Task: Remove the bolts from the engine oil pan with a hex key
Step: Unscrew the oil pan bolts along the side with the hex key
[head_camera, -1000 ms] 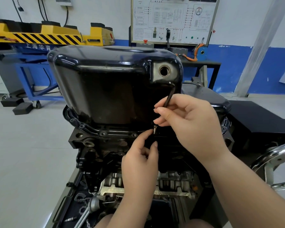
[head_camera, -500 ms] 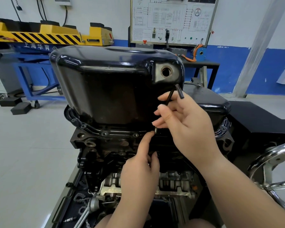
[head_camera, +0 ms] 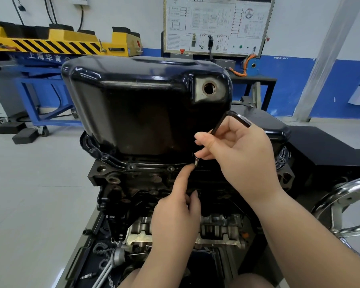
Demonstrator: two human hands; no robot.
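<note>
We see the right hand curled round the hex key, thumb and forefinger pinching its long shaft while the short bent arm sticks up above the knuckles. The shaft slants down and to the left to the near flange of the oil pan, where a bright bit of metal shows just under the fingertips; we cannot tell whether that is the key's tip or a bolt head. The left hand comes up from below with its forefinger stretched straight, the tip touching that bright metal, and its other fingers folded in; we see nothing held in them. The black pan sits mouth down on the engine block, with its round drain hole showing near the upper right corner. Along the flange to the left of the hands we count bolts seated in their holes. Below the engine, a shallow tray holds a ratchet-like tool and a length of chain.
</note>
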